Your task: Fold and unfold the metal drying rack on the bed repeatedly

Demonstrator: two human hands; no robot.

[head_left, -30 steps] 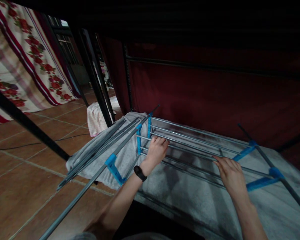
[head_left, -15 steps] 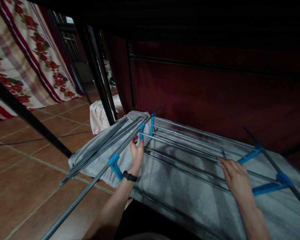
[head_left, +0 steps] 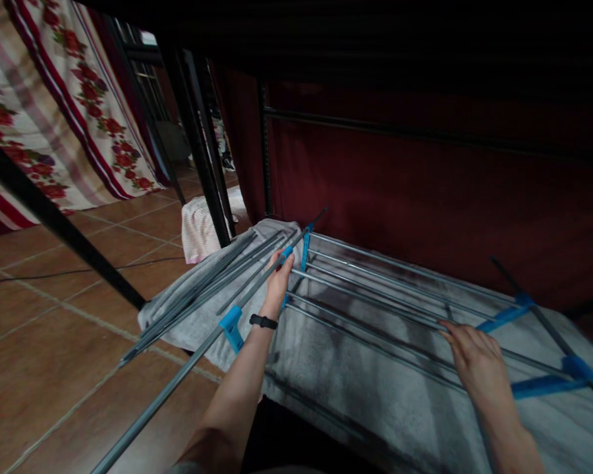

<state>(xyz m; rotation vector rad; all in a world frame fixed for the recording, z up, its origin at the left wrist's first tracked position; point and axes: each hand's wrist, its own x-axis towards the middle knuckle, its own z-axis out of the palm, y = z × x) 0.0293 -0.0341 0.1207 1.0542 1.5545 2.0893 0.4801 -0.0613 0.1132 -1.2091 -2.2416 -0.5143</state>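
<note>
left hand [head_left: 277,282] closes around the long grey pole [head_left: 192,359] beside a blue connector [head_left: 286,254], while right hand [head_left: 478,361] rests open-fingered on the rack's rails [head_left: 375,316].

Narrow gaps between rack rods [head_left: 375,289]; loose poles [head_left: 202,293] crowd the left.
</note>
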